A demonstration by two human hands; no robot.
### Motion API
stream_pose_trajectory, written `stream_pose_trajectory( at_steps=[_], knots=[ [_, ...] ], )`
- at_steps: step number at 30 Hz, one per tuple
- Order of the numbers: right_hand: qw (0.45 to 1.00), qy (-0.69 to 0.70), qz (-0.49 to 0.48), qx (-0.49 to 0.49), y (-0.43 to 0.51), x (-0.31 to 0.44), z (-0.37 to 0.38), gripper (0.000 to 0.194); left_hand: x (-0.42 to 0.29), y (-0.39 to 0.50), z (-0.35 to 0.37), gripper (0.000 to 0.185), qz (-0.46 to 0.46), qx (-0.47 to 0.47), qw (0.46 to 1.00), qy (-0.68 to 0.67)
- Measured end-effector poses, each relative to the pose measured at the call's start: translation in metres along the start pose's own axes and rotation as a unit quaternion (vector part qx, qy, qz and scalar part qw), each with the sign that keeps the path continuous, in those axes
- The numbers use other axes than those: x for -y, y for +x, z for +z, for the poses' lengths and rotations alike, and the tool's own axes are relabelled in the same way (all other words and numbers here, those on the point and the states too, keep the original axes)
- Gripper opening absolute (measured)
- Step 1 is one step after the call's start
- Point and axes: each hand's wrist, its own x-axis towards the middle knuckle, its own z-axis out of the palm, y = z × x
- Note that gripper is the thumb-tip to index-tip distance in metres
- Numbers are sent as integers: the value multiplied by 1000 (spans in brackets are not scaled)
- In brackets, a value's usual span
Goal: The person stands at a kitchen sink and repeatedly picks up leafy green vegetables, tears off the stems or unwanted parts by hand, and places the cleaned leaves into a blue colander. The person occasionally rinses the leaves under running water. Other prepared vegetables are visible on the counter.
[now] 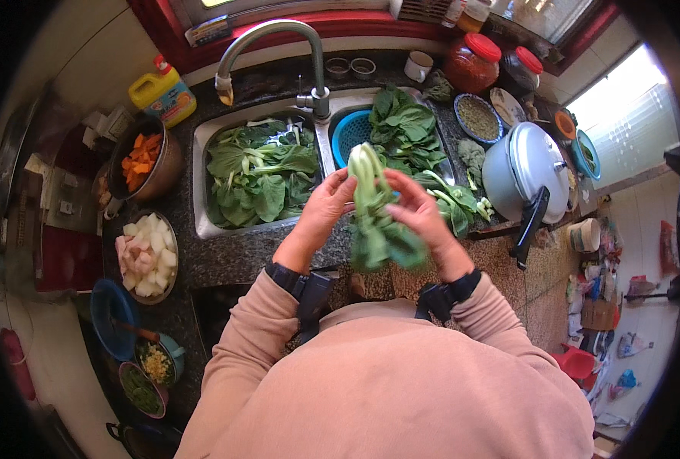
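Note:
Between both hands, a head of leafy greens (pixel 368 189) hangs leaves down with its pale stem end up, in front of the sink's edge. My left hand (pixel 324 207) grips it near the stem base, thumb against the stalks. My right hand (pixel 419 213) has its fingers around the stalks and leaves on the other side. Loose leafy greens (pixel 262 172) fill the left basin of the steel sink (pixel 199 189). In the right basin a blue plastic colander (pixel 348 135) stands partly under more greens (pixel 406 123). Further leaves and stem trimmings (pixel 484 207) lie on the counter at the right.
The curved faucet (pixel 317 63) rises behind the basins. A pressure cooker (pixel 523 172) with a black handle stands right. On the left are a pot of orange chunks (pixel 145 160), a plate of white and pinkish pieces (pixel 148 258), a blue basin (pixel 110 315) and a yellow detergent jug (pixel 162 94).

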Motion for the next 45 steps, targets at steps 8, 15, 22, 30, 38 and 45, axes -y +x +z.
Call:
stream_pose_trajectory(
  at_steps=[8,15,22,30,38,45],
  knots=[
    [993,-39,83,-79,-13,-23,8,56,23,-5,9,39,7,6,989,148],
    [981,-178,61,-49,2,-23,-22,26,17,-24,-16,37,-12,-53,995,84],
    [739,-669,-13,-86,6,8,-62,53,1,-52,-38,39,-48,11,996,-74],
    [966,-194,118,121,41,-1,18,37,-3,-46,-19,42,-82,101,991,-23],
    [840,-504,70,188,57,6,4,39,13,-46,-31,39,-33,-5,978,205],
    [930,-345,126,-16,51,-17,44,59,26,-40,-24,49,61,-202,853,477]
  ],
)
